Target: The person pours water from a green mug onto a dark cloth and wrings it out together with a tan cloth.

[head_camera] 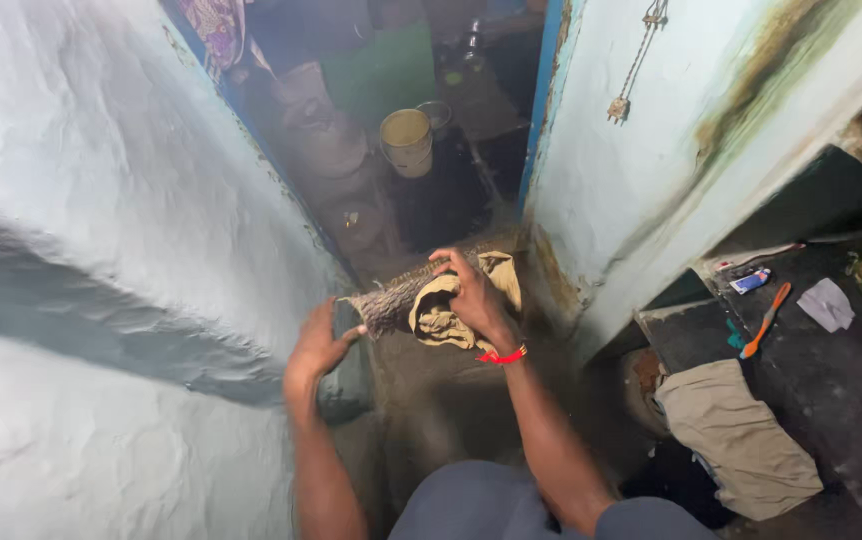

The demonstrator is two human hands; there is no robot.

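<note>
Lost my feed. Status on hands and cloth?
Left hand open on rough grey log. Right hand gripping crumpled tan cloth. Narrow doorway; pale bucket beyond.

Head-worn view, steeply down, close

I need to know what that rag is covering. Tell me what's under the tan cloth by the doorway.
The tan cloth lies over a rough grey log, pressed down by the right hand. The log's left end sticks out near the left hand. Its right part is covered.
</note>
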